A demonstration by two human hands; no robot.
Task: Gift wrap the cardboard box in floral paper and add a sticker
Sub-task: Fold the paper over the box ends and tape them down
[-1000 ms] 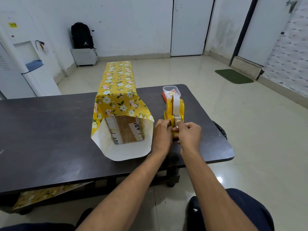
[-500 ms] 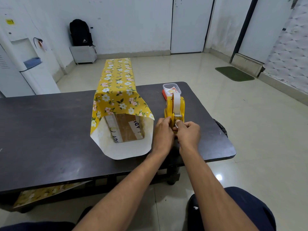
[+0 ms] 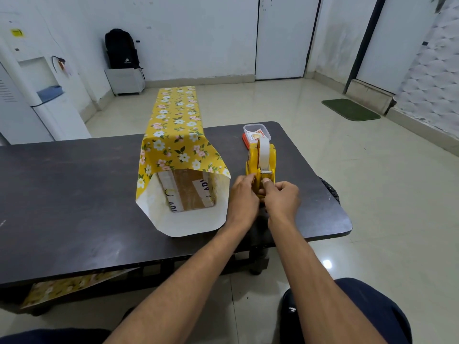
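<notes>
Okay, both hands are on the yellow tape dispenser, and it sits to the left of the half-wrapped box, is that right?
Not left. In the head view the yellow tape dispenser sits to the right of the half-wrapped box, with the left hand and right hand both on its near end.

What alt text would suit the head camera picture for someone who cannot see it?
Two hands work a yellow tape dispenser on a dark table: the left hand grips its near end, the right hand holds it with the thumb by the cutter. Beside it to the left lies a cardboard box sleeved in yellow floral paper, its near end uncovered.
</notes>
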